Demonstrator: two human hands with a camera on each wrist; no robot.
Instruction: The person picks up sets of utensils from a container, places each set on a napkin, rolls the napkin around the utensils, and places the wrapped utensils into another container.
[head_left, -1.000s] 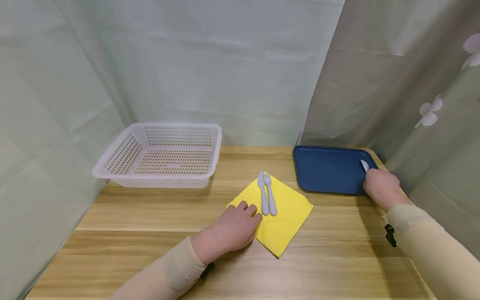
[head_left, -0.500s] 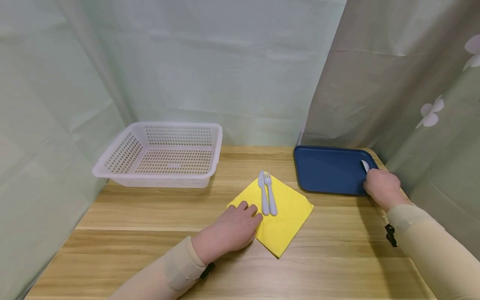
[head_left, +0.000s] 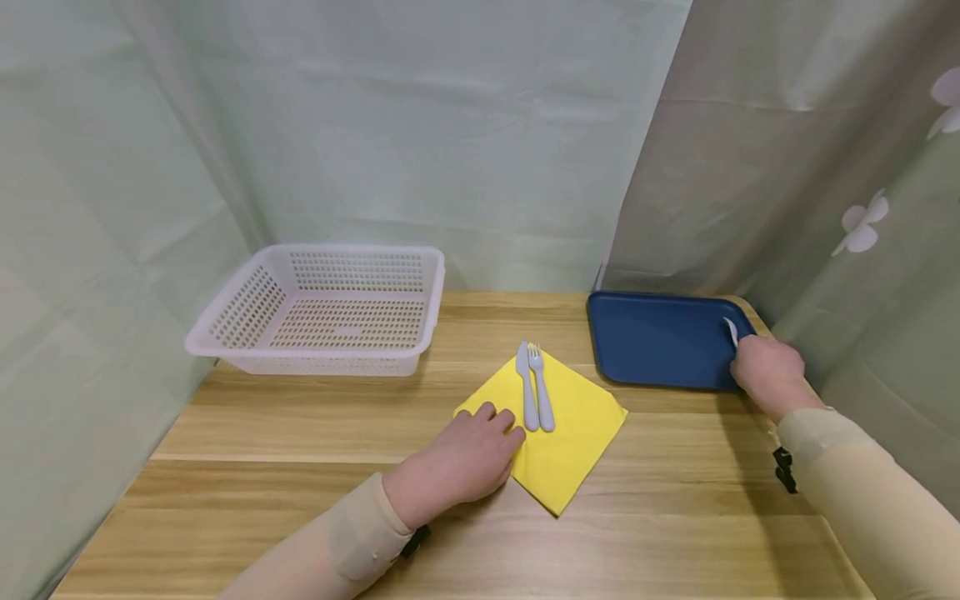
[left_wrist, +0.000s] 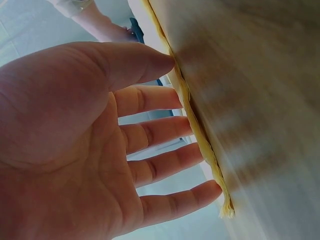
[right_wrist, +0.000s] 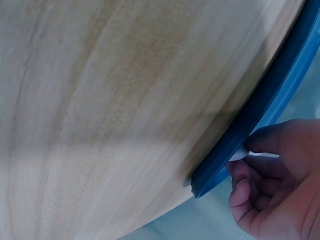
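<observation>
Pale utensil (head_left: 732, 331) pinched in our right hand (head_left: 768, 375), we should clear the blue tray (head_left: 660, 342) beside it. Our left hand (head_left: 480, 454), fingers extended, should steady the napkin (head_left: 568, 437) lightly.

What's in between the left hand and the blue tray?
In the head view, between the left hand and the tray come a knife and fork on a yellow napkin, then a strip of wooden table.

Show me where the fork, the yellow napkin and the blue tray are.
Fork (head_left: 542, 396): head view, on the upper part of its handle.
Yellow napkin (head_left: 566, 437): head view, on its bare cloth, below and right of the fork.
Blue tray (head_left: 656, 342): head view, on its bare flat base.
</observation>
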